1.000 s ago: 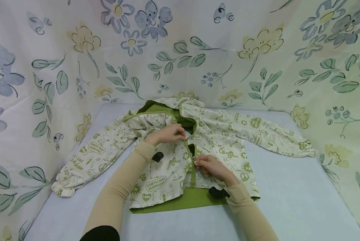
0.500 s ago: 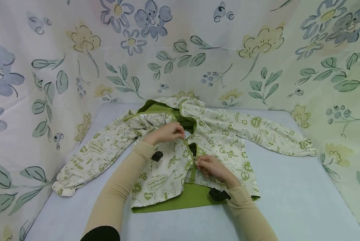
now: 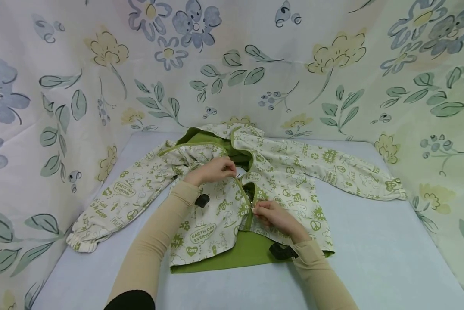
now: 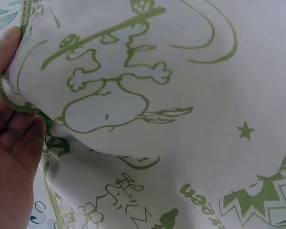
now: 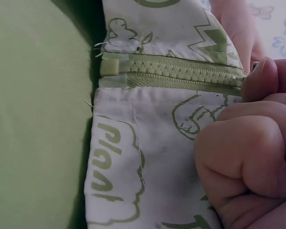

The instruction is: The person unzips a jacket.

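A white jacket [image 3: 224, 219] with green print and a green lining lies front up, its sleeves spread to both sides. My left hand [image 3: 212, 170] pinches the edge of its left-hand front panel high along the zipper; the left wrist view shows thumb and fingers on the green-trimmed edge [image 4: 12, 98]. Lower down, my right hand [image 3: 272, 215] pinches the zipper pull [image 3: 252, 206], with the other fingers curled in. Below the pull, the zipper teeth [image 5: 176, 71] are meshed down to the end stop [image 5: 109, 67]. Above it, the two front edges stand apart.
The jacket lies on a white-covered table [image 3: 379, 245]. A floral curtain [image 3: 278, 64] hangs behind and along both sides. The sleeves [image 3: 127, 193] reach out to the left and right. Green lining [image 3: 251, 254] shows below the raised front hem.
The zipper's lower end and the front hem beside it have slid up a little, baring more lining. The left-hand panel has shifted slightly right. Both hands have stayed nearly in place.
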The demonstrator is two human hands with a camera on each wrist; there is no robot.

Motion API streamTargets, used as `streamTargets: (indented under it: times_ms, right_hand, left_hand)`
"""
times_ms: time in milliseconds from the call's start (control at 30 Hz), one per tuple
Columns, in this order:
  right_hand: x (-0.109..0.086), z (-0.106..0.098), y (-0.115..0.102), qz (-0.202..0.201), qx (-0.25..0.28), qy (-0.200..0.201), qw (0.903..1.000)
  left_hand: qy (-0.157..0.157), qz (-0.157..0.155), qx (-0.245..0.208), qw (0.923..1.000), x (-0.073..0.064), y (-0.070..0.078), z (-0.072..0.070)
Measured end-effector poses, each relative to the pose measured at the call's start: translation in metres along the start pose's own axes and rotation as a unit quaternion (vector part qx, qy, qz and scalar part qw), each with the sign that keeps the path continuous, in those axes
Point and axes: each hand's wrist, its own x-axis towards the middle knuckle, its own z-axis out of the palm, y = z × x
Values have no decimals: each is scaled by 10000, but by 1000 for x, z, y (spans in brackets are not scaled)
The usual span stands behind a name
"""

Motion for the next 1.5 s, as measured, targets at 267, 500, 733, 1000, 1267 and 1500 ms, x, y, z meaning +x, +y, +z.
streamTargets:
  times_ms: [267, 500, 733, 1000, 1267, 1500]
  right_hand:
    - [0, -1, 5, -156, -385, -1, 9991]
    - [-1, 0, 4, -205, -298, -108, 9993]
    - [-3, 1, 4, -151, -240, -82, 9996]
    - [-6, 2, 4, -170, -303, -88, 9994]
    - [-8, 3, 6, -124, -423, -56, 9990]
    - [-8, 2, 10, -75, -323, -33, 9994]
  left_hand:
    - [38, -1, 41, 10000, 0, -1, 0]
    - [53, -93, 16, 9999, -1, -2, 0]
    - [68, -121, -14, 9999, -1, -5, 1]
    - [178, -161, -27, 9997, -2, -6, 1]
    - [274, -72, -27, 9996, -2, -6, 0]
    - [384, -113, 14, 9992, -1, -6, 0]
